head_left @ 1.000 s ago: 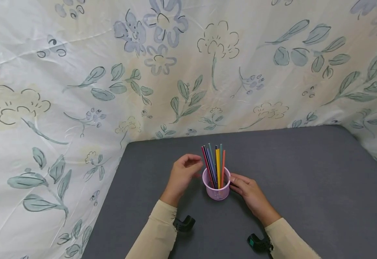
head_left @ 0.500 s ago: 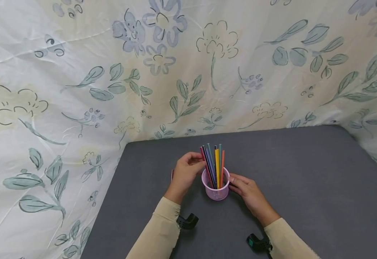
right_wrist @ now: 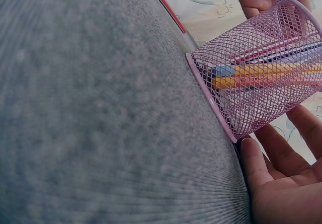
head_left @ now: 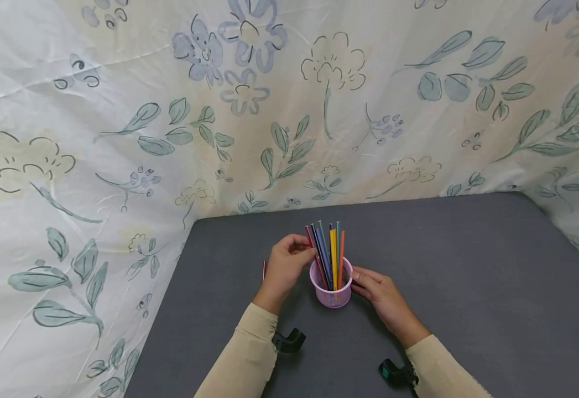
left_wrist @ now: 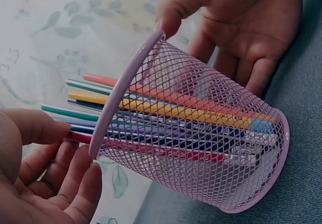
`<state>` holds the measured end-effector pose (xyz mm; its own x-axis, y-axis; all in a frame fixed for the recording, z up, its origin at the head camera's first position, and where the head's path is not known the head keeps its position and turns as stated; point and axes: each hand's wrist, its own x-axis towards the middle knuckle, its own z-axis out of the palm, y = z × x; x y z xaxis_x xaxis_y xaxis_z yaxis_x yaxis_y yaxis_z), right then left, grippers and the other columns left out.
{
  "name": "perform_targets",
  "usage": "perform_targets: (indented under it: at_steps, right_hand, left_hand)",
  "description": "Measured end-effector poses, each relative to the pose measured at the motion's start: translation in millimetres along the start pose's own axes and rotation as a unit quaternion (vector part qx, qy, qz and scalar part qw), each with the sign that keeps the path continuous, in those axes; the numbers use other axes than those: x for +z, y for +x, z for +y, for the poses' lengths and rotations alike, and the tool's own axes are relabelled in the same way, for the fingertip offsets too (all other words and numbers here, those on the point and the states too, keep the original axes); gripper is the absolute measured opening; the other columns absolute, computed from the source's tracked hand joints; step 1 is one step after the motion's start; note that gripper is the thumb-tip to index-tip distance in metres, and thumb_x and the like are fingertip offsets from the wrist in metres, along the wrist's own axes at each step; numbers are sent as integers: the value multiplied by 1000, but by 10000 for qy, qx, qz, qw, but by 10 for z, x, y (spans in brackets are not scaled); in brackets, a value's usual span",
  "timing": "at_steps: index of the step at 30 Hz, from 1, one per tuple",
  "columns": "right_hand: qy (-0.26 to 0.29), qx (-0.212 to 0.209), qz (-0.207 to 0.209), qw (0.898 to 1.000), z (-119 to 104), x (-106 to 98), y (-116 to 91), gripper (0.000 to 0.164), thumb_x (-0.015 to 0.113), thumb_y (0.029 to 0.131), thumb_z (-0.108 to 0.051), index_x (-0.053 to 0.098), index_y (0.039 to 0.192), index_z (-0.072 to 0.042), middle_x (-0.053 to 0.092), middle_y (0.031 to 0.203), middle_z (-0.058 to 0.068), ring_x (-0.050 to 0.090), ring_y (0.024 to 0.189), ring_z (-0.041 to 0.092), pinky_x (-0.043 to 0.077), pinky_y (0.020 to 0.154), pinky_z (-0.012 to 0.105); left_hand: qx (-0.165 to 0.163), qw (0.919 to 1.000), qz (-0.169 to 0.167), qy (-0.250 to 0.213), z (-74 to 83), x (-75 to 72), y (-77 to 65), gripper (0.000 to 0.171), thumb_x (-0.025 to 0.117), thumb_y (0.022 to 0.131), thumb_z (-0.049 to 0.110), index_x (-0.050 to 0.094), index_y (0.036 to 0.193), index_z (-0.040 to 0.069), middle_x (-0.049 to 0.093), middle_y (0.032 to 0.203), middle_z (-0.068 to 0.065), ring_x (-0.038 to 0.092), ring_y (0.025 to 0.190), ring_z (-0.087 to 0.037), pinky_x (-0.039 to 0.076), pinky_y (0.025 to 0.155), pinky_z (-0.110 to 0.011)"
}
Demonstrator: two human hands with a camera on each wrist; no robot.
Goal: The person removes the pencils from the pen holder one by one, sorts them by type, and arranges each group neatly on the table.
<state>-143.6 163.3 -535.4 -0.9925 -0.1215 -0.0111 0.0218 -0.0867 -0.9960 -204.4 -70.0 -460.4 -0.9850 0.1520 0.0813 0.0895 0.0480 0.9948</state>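
A pink mesh pencil cup (head_left: 333,299) stands upright on the dark table, holding several pencils, among them a yellow one (head_left: 334,249) and an orange one (head_left: 342,249). At its left, my left hand (head_left: 286,268) pinches a red pencil (left_wrist: 176,151) between thumb and fingers, just above the rim. The pencil's lower end is inside the cup, seen through the mesh. My right hand (head_left: 384,296) holds the cup's right side near the rim, its fingers partly behind the mesh in the left wrist view.
Another red pencil (right_wrist: 168,7) lies on the table (head_left: 468,276), mostly hidden behind the left hand in the head view. A floral cloth (head_left: 349,110) hangs along the back and left edges. Black wrist devices (head_left: 289,340) sit below both sleeves.
My left hand has moved slightly right to the red pencil and now pinches it. That pencil leans a little further left. The pencil on the table has come into view. The right hand stays at the cup.
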Motion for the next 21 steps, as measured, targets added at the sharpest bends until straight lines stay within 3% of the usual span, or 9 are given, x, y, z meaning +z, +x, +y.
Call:
perform_targets:
  at_steps: [8,15,21]
  right_hand:
    - [38,-42,31,10000,1,5,-2,47,60,114,-25,63,144,11,62,149,23,62,132,16,51,107,35]
    - [38,-64,7,10000,-12,5,-11,47,60,114,-24,63,143,11,62,149,24,62,132,15,52,106,35]
    - [22,-34,23,10000,-24,9,-16,47,60,114,-24,63,144,11,62,148,25,63,131,16,52,106,35]
  left_hand:
    - [215,9996,92,-155,58,7,-28,17,78,98,1,71,113,-1,70,104,-13,69,88,-22,63,79,-35]
    - [451,9980,206,-394,76,-3,-36,16,76,100,-2,72,115,-2,71,107,-13,69,89,-24,64,75,-36]
    - [418,9979,208,-458,98,-18,-49,18,77,101,1,75,118,1,72,112,-13,70,96,-25,65,77,-39]
